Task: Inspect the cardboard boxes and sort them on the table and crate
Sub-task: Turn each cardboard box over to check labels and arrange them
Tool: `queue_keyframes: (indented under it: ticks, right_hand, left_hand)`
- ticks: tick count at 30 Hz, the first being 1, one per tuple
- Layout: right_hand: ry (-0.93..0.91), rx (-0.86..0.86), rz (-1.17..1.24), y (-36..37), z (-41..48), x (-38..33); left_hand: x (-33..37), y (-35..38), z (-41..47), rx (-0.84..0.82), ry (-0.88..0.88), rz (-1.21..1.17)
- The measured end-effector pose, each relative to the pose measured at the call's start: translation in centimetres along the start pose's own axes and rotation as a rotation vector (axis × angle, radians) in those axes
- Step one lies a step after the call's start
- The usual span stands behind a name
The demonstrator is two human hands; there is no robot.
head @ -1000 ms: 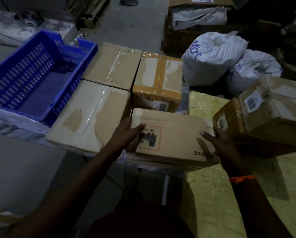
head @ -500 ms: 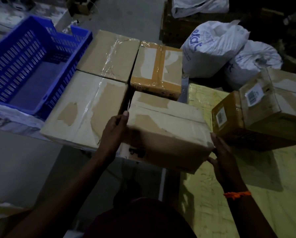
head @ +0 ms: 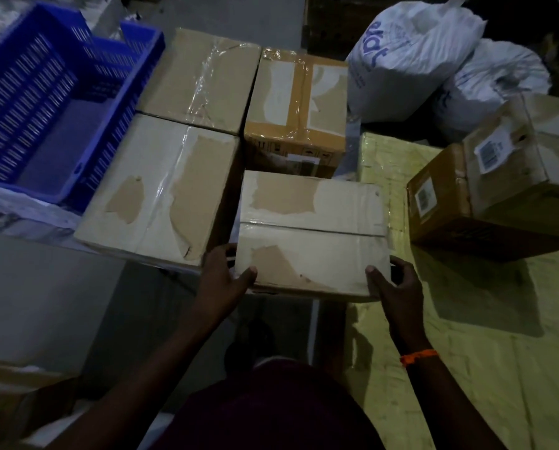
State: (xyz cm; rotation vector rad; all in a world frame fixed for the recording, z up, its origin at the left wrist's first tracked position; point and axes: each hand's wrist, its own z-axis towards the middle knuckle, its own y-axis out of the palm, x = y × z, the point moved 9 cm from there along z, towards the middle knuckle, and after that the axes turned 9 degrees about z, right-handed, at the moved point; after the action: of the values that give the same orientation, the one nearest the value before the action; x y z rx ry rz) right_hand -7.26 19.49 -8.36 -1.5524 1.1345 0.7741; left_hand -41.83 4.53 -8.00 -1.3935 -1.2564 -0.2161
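Note:
I hold a taped cardboard box (head: pixel 310 228) flat, its torn-label top face up. My left hand (head: pixel 223 277) grips its near left corner, and my right hand (head: pixel 391 284) grips its near right corner. It sits against a large pale box (head: pixel 161 190) on the left and in front of a brown-taped box (head: pixel 297 112). Another taped box (head: pixel 200 79) lies behind the large one. A blue crate (head: pixel 44 102) stands at the far left with nothing visible inside.
Two stacked boxes with barcode labels (head: pixel 498 183) rest on the yellow-wrapped table (head: pixel 466 352) at the right. White sacks (head: pixel 411 56) lie behind. The floor gap between the surfaces is under my arms.
The box has been turned over from its printed face to its taped top face and set level. Both hands have shifted to its near corners.

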Motion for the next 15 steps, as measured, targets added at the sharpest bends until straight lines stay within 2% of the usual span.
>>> queue_keyframes:
  ticks: [4,6,10,15]
  right_hand:
    - [-0.385,-0.041,-0.447,3.7,-0.3,-5.1]
    - [-0.505,-0.145,-0.595,7.3,0.3,-6.6]
    - [-0.518,-0.284,-0.801,12.5,3.3,-7.2]
    - [-0.565,-0.274,-0.864,13.3,4.2,-6.9]
  left_hand:
    - [4.4,0.7,1.4,0.134,0.356,0.336]
    - [6.7,2.5,3.1,0.074,0.437,0.563]
    - [9.3,6.2,6.0,-0.131,0.487,0.853]
    - [9.1,7.6,7.0,-0.15,0.453,0.947]
